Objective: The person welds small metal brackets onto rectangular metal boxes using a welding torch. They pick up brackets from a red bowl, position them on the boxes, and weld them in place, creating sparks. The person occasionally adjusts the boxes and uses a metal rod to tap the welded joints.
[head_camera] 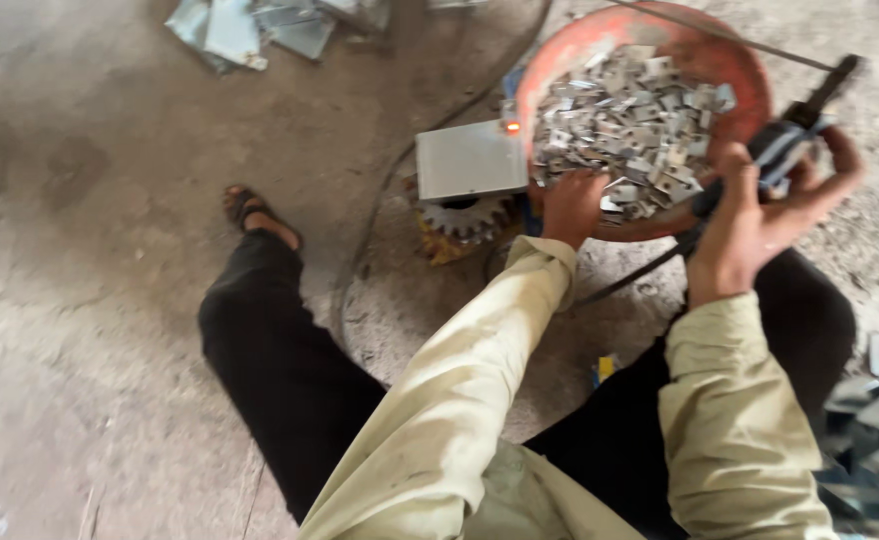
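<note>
A round orange pan (735, 70) on the floor is heaped with several small grey metal pieces (630, 120). My left hand (572, 205) reaches into the near edge of the heap, fingers curled down among the pieces; whether it grips one is hidden. My right hand (760, 210) is closed around a dark welding electrode holder (795, 130) with a blue band, held at the pan's right rim. A black cable (630, 280) runs from it under my arms.
A grey metal plate (470, 160) lies on a toothed gear (465, 220) left of the pan, with a glowing spot (511, 127) at its corner. Sheet scraps (260, 25) lie top left, dark metal parts (875, 430) lower right. My sandalled foot (255, 215) rests on concrete.
</note>
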